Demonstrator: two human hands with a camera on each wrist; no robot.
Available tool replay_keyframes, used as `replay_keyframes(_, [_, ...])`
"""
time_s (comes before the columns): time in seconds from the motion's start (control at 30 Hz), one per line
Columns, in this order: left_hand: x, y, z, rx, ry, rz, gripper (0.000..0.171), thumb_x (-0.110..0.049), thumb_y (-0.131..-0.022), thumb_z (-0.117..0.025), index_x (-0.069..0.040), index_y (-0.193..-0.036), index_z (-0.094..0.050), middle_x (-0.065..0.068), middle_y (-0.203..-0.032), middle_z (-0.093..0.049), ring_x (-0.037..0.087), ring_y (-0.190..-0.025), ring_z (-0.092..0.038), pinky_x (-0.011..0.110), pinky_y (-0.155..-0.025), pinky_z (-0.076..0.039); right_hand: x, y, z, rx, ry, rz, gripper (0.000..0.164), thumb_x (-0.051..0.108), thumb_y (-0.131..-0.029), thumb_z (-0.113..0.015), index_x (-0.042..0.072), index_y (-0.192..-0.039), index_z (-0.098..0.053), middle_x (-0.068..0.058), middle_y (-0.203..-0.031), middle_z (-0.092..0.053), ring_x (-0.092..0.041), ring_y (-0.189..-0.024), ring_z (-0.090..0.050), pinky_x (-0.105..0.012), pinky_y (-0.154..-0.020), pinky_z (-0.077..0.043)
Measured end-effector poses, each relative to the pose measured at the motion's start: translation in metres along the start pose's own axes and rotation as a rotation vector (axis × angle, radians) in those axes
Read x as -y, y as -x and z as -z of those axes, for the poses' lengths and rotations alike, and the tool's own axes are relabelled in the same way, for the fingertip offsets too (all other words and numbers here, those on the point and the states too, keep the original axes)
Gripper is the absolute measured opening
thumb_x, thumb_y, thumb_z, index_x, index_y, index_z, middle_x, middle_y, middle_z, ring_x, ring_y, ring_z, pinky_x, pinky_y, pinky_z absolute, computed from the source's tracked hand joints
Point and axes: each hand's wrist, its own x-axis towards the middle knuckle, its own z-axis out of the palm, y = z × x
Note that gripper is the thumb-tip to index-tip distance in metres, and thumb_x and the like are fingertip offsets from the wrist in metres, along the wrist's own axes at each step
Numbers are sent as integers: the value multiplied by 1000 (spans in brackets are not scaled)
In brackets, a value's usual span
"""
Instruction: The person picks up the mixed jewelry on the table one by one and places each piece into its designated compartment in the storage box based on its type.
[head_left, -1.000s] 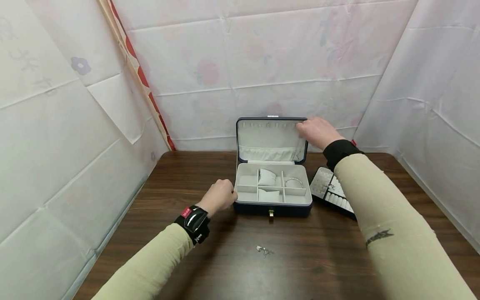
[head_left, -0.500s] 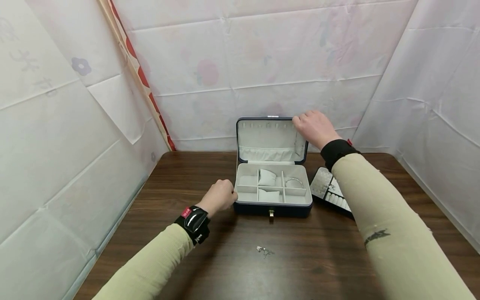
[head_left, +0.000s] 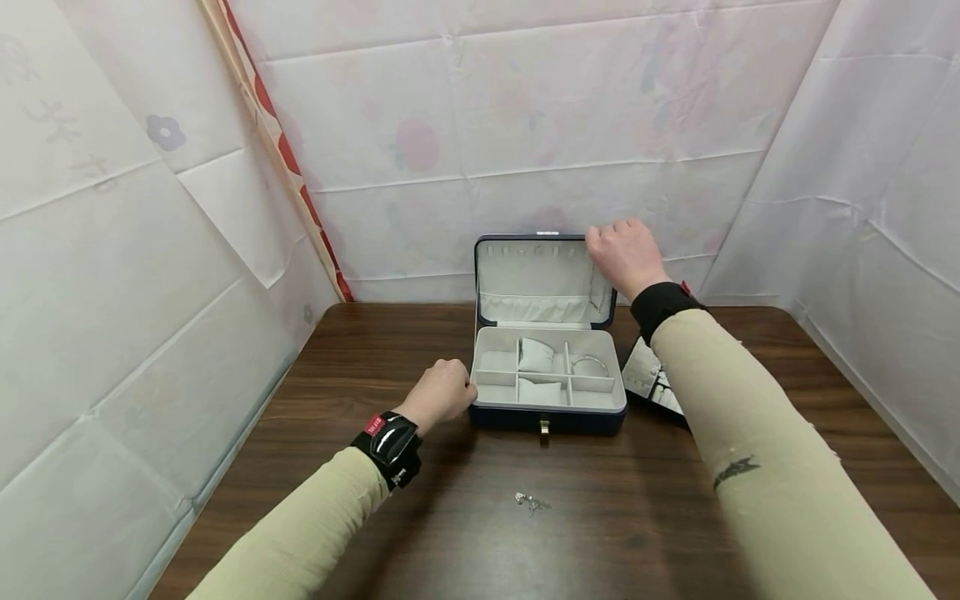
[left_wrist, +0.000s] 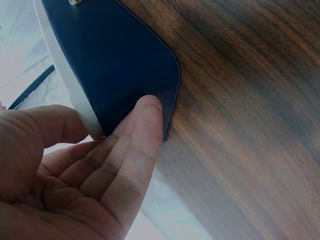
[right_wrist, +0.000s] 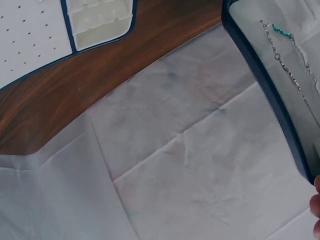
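Note:
A navy jewelry box [head_left: 510, 418] stands with its lid [head_left: 534, 271] raised at the back. My left hand [head_left: 437, 392] grips the box's front left corner; in the left wrist view the thumb is at the pale rim and the fingers lie against the navy wall [left_wrist: 115, 55]. With curled fingers, my right hand [head_left: 622, 257] holds the lid's upper right corner. Inside the box are two white cushions [head_left: 536, 356] and a bracelet [head_left: 590, 358]. Thin chain necklaces [right_wrist: 283, 65], one partly turquoise, hang inside the lid in the right wrist view.
Small silvery jewelry [head_left: 532, 503] lies on the wooden table [head_left: 360, 350] in front of the box. A divided tray [head_left: 642, 368] sits to the box's right, partly hidden by the right forearm. White sheets [head_left: 390, 108] surround the table at the back and sides.
My right hand has shifted slightly left and up along the lid's top edge. Its forearm has swung left and covers more of the tray. The left hand and lid look unmoved.

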Motion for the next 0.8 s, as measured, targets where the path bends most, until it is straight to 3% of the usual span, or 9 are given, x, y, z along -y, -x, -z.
replay_keyframes(0.37, [-3, 0, 0, 9, 14, 5, 44, -3, -88, -58, -14, -47, -47, -8, -43, -43, 11, -43, -43, 25, -45, -34, 0, 1, 3, 96, 10, -123, 27, -1, -101, -54, 1, -76, -42, -24, -73, -67, -42, -76, -65, -48, -73, -50])
replay_keyframes(0.8, [-2, 0, -1, -1, 7, -5, 45, -3, -88, -58, -15, -46, -47, -9, -43, -42, 10, -43, -44, 25, -45, -35, 0, 4, -1, 60, 38, -180, 32, -9, -99, -51, 4, -74, -36, -23, -69, -65, -41, -74, -64, -47, -74, -47])
